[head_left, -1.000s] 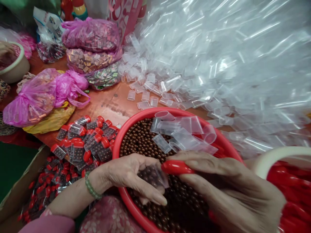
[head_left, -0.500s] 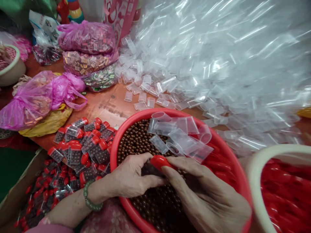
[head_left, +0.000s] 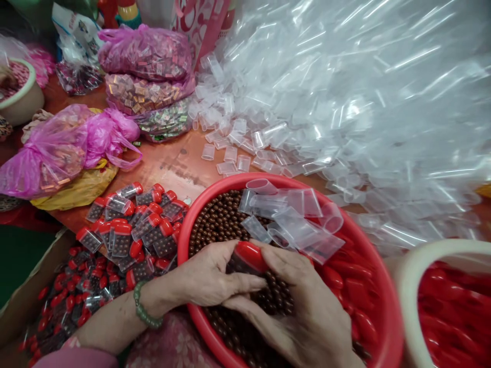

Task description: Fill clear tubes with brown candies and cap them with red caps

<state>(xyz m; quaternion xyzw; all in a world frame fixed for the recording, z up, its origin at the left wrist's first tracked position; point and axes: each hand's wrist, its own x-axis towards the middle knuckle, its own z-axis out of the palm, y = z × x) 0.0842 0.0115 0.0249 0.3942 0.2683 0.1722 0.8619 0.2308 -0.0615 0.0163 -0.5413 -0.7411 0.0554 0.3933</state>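
My left hand (head_left: 210,273) grips a small clear plastic container (head_left: 238,263) of dark brown balls between thumb and fingers, above the red basin (head_left: 185,230). A red cap (head_left: 251,255) sits on its top end. My right hand (head_left: 303,301) presses its fingers against the cap's right side, with its thumb reaching below my left thumb. Part of the container is hidden by my fingers. Under my hands are loose brown balls (head_left: 215,214). Clear empty sleeves (head_left: 295,220) lie on top at the far side, and red caps (head_left: 353,281) fill the right side.
Filled red-capped containers (head_left: 141,220) are heaped left of the basin, more in a cardboard box (head_left: 32,281) below. A big pile of clear sleeves (head_left: 326,102) covers the back right. A cream tub (head_left: 408,291) of red pieces stands right. Pink bags (head_left: 146,53) sit behind.
The red cap now sits on the container in my left hand. My right hand has moved from pinching the cap to pressing it, its thumb shifting down and left.
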